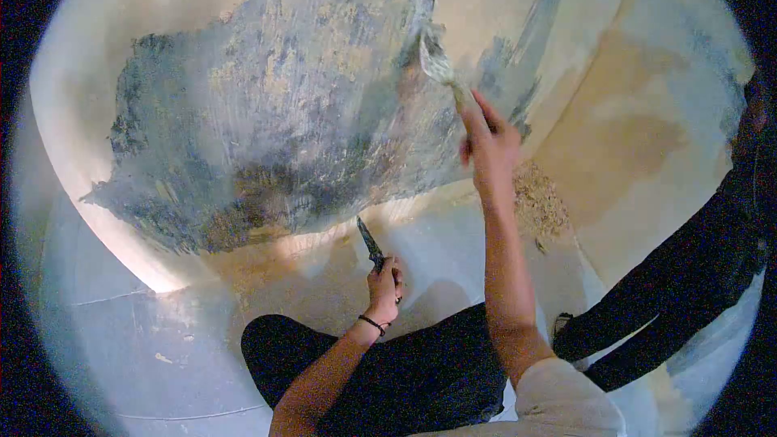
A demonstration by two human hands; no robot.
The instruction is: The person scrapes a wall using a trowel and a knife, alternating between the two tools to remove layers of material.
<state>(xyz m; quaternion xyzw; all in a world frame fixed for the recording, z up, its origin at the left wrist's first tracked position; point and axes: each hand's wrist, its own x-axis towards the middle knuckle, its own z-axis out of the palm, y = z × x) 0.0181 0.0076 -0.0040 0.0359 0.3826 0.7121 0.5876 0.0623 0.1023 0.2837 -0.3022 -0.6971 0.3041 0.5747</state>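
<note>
My right hand [494, 150] is closed around the handle of a paintbrush [455, 85]. The pale, paint-stained bristles touch the wall [267, 113], where a rough grey-blue painted patch with brown areas spreads over a beige ground. Lower down, my left hand [385, 287] grips a narrow dark tool [370, 241] that looks like a knife; its tip points up toward the lower edge of the wall. Whether that tool's dark surface is a blade or paint-covered is hard to tell. A dark bracelet [372, 324] is on my left wrist.
My legs [405, 372] in dark trousers are folded on the pale grey floor [186, 356]. At right stands another person in dark trousers [655, 283], close to my right arm. A brown speckled patch [541, 204] shows near the wall's base.
</note>
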